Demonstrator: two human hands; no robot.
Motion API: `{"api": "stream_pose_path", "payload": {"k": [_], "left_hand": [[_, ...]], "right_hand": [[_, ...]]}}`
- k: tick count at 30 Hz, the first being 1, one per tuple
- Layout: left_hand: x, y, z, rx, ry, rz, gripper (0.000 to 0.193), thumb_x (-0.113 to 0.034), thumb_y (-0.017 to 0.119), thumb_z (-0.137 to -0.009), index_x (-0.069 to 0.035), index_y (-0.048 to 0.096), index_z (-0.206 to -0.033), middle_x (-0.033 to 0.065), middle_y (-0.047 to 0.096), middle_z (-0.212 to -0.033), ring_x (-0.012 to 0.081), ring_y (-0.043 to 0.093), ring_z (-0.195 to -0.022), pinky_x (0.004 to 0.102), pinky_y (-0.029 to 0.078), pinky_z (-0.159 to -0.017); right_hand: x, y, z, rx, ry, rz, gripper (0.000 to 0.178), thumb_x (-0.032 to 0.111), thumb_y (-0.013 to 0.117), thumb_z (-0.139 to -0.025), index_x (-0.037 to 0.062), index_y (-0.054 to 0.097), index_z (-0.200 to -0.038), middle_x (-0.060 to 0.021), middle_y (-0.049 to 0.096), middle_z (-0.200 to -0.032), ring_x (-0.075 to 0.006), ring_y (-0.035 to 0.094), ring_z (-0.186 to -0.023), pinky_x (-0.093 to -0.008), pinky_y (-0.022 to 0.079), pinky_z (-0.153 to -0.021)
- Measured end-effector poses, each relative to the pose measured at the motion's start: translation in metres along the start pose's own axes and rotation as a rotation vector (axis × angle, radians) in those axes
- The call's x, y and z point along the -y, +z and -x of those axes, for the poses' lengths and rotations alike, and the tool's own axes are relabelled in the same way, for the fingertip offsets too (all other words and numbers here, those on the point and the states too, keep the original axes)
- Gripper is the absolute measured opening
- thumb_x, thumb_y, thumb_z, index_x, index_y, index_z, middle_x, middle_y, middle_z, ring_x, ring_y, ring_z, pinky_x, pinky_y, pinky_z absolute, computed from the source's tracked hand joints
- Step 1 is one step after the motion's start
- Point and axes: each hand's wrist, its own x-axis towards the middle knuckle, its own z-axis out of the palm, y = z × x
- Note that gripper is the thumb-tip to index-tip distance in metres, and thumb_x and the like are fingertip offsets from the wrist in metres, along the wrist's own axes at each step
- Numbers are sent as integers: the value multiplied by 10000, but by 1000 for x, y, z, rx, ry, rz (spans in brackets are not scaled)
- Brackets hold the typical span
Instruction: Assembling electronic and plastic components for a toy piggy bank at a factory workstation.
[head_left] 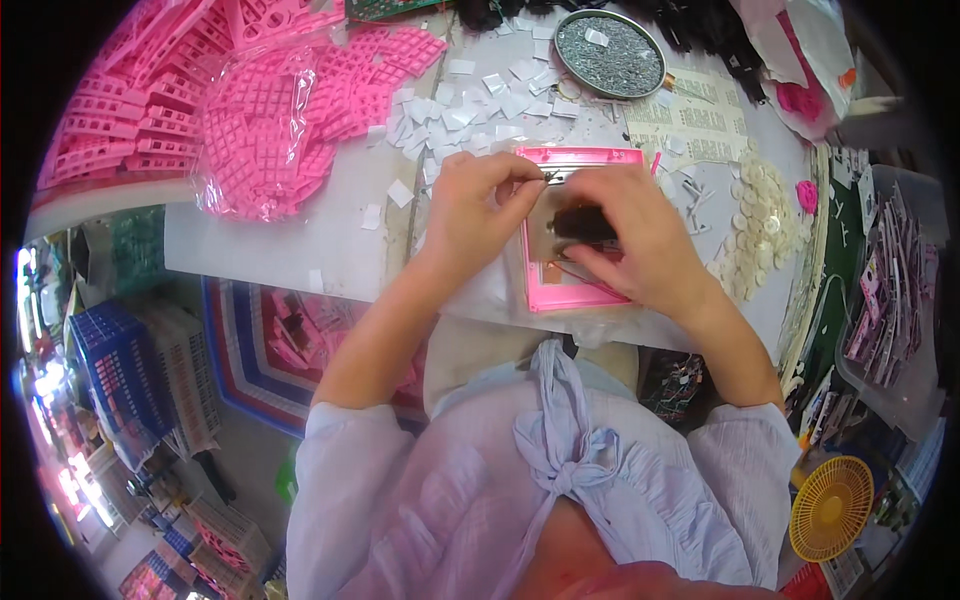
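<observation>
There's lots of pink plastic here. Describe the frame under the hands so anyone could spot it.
Find the white worktable, then its near edge, in front of the pale blouse. There a pink rectangular frame lies partly under the left hand and right hand. Unlike the pink parts heaped and bagged at the left, it lies singly, apart from them.
</observation>
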Motion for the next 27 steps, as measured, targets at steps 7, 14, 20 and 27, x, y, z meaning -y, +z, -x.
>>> {"api": "stream_pose_path", "payload": {"k": [7, 14, 20, 27], "left_hand": [[-1, 1, -4, 3, 181, -217, 55, -126, 742, -836, -118, 703, -875, 2, 686, -775, 178, 605, -664, 365, 371, -823], [-9, -2, -30, 249, 296, -200, 79, -122, 738, -832, -116, 692, -895, 0, 661, -792, 185, 609, -744, 370, 382, -856], [-16, -8, -56, 487, 335, -297, 86, -100, 724, -813, -107, 665, -875, 16, 643, -806, 221, 621, -794, 397, 396, -885], [-16, -13, -61, 584, 472, -364, 103, -98, 709, -799, -92, 653, -886, 30, 642, -851, 230, 632, -835, 389, 435, -877]], "right_hand": [[-10, -14, 3, 43, -53, 124, 731, 198, 831, -680, 25, 545, -1330, -168, 549, -1328, -371, 505, -1197, -456, 458, -1016], [-32, -29, 19, 128, 86, 25, 591, 122, 821, -688, 43, 593, -1227, -144, 614, -1150, -342, 578, -1056, -426, 504, -927], [-31, -24, 10, 129, 129, -108, 534, 113, 809, -712, 42, 597, -1197, -125, 624, -1015, -341, 618, -953, -423, 527, -835], [-32, -24, 5, 154, 22, -31, 501, 108, 790, -724, 57, 622, -1193, -128, 631, -1109, -331, 602, -1017, -421, 522, -896]]}}
